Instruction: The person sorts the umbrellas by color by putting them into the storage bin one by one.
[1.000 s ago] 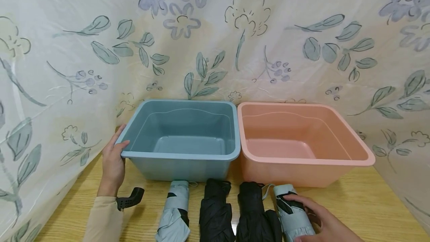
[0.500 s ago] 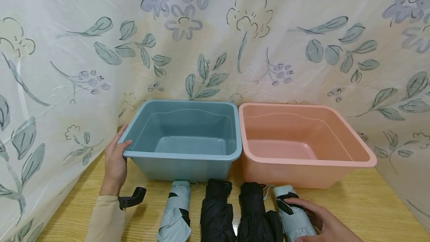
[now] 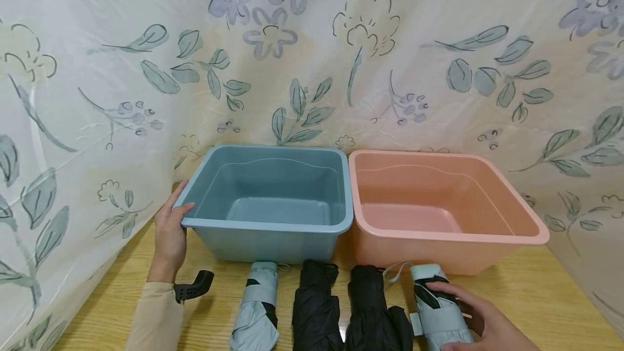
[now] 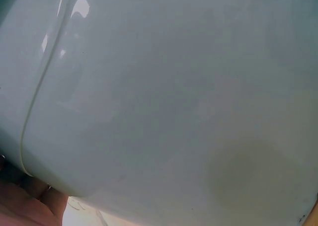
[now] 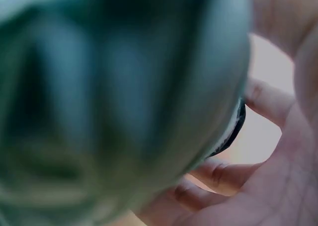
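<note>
In the head view my left hand grips the left front corner of a blue plastic tub, thumb over its rim. The tub's wall fills most of the left wrist view, with some fingers at the lower left. At the lower right, my right hand holds a folded light-blue umbrella with a black pattern. Blurred and close, that umbrella covers much of the right wrist view, the fingers curled round its far side. Its lower end is cut off by the head view's edge.
A pink tub stands right beside the blue one. Left of the held umbrella lie a black umbrella, another black umbrella and a light-blue umbrella on the wooden table. Flowered cloth hangs behind.
The light-blue umbrella in my right hand has shifted right and turned slightly, away from the black one beside it. My left hand keeps its grip on the blue tub.
</note>
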Demonstrator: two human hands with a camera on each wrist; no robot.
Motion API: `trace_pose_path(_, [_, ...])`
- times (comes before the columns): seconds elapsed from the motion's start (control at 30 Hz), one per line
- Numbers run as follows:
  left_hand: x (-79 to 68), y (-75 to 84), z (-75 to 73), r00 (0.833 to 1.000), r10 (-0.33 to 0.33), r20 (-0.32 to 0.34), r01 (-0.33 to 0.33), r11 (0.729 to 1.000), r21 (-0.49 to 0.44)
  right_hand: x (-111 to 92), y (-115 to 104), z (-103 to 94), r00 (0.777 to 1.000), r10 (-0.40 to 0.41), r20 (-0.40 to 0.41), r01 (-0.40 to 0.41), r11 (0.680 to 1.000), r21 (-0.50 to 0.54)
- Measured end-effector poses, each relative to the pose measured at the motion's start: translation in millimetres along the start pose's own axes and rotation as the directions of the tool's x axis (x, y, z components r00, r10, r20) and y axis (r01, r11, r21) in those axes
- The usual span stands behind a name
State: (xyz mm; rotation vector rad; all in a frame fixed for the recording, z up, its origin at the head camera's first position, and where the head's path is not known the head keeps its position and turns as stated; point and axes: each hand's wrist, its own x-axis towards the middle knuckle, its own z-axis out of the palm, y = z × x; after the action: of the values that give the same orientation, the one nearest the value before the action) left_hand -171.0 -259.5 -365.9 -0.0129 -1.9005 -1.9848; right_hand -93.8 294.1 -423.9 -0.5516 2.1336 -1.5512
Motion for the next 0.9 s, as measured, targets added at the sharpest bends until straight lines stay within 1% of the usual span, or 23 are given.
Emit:
trace_pose_path(0.07, [-0.6, -0.2, -0.6, 1.0, 0.005, -0.001, -0.005, 1.0, -0.005, -2, -4, -0.5, 1.0, -0.014, -0.014, 0.014, 1.0, 0.008])
trace_pose_path(0.23, [-3.5, -0.1, -1.7, 1.0, -0.002, 0.008, 0.002, 1.0, -0.009, -5, -19, 5.0, 0.994, -0.109, -0.013, 0.11, 0.994, 0.019])
trace_pose_path(0.27, [-4.0, -0.2, -1.8, 1.0, -0.003, 0.01, 0.003, 1.0, -0.008, -4, -24, 7.6, 0.991, -0.13, -0.02, 0.131, 0.991, 0.005])
trace_pose_path(0.33, [-4.4, -0.2, -1.6, 1.0, -0.003, 0.016, 0.003, 1.0, -0.012, -3, -37, 13.8, 0.988, -0.145, -0.048, 0.144, 0.989, -0.029])
trace_pose_path(0.4, [-4.3, -0.4, -1.0, 1.0, -0.001, 0.019, 0.001, 1.0, -0.02, -1, -51, 19.8, 0.982, -0.18, -0.06, 0.178, 0.983, -0.04])
trace_pose_path(0.43, [-3.9, -0.3, -0.6, 1.0, 0.001, 0.019, 0.0, 1.0, -0.021, 0, -59, 23.0, 0.981, -0.18, -0.074, 0.177, 0.983, -0.044])
trace_pose_path(0.5, [-3.3, -0.1, 0.3, 1.0, 0.0, 0.02, 0.0, 1.0, -0.027, 3, -74, 28.6, 0.971, -0.224, -0.08, 0.22, 0.974, -0.047])
trace_pose_path(0.53, [-3.1, 0.0, 0.6, 1.0, 0.0, 0.021, 0.0, 1.0, -0.028, 6, -81, 30.9, 0.963, -0.258, -0.079, 0.256, 0.966, -0.043])
trace_pose_path(0.57, [-2.9, 0.0, 1.0, 1.0, 0.003, 0.019, -0.002, 1.0, -0.027, 9, -89, 33.4, 0.959, -0.271, -0.078, 0.268, 0.963, -0.041])
trace_pose_path(0.63, [-2.8, 0.0, 1.2, 1.0, 0.008, 0.016, -0.008, 1.0, -0.021, 17, -105, 38.8, 0.953, -0.287, -0.102, 0.279, 0.957, -0.083])
trace_pose_path(0.67, [-3.0, 0.0, 1.0, 1.0, 0.01, 0.016, -0.009, 1.0, -0.021, 22, -113, 41.2, 0.944, -0.314, -0.104, 0.304, 0.947, -0.104])
trace_pose_path(0.73, [-3.7, -0.1, 0.1, 1.0, 0.013, 0.016, -0.013, 1.0, -0.017, 34, -129, 46.3, 0.932, -0.344, -0.115, 0.325, 0.932, -0.159])
trace_pose_path(0.77, [-4.1, -0.2, -0.5, 1.0, 0.013, 0.015, -0.013, 1.0, -0.018, 40, -138, 48.6, 0.932, -0.344, -0.114, 0.321, 0.93, -0.178])
trace_pose_path(0.8, [-4.6, -0.3, -1.1, 1.0, 0.012, 0.013, -0.012, 1.0, -0.019, 47, -145, 50.6, 0.926, -0.363, -0.105, 0.339, 0.921, -0.192])
trace_pose_path(0.9, [-6.3, -1.0, -3.2, 1.0, 0.004, 0.005, -0.004, 1.0, -0.023, 73, -166, 57.3, 0.92, -0.388, -0.061, 0.371, 0.91, -0.187])
